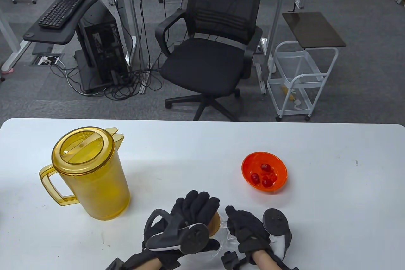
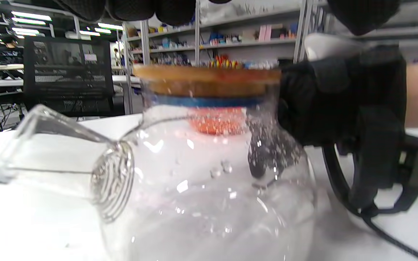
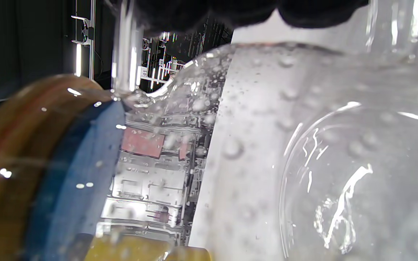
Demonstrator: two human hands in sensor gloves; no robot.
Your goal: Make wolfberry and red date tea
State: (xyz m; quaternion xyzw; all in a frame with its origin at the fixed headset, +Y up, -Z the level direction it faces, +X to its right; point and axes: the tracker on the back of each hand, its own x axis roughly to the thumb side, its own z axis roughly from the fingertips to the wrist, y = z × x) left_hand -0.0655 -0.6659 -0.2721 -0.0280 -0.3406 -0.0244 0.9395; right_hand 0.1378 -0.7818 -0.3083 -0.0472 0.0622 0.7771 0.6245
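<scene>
A glass teapot with a wooden lid stands at the table's front edge, mostly hidden by my hands. My left hand lies with fingers stretched over the lid; in the left wrist view its fingertips hang above the lid, apart from it. My right hand grips the teapot at its handle side, as the left wrist view shows. The spout points away from that hand. An orange bowl holds three red dates.
A yellow lidded pitcher stands at the left of the white table. Beyond the table's far edge are an office chair and a white cart.
</scene>
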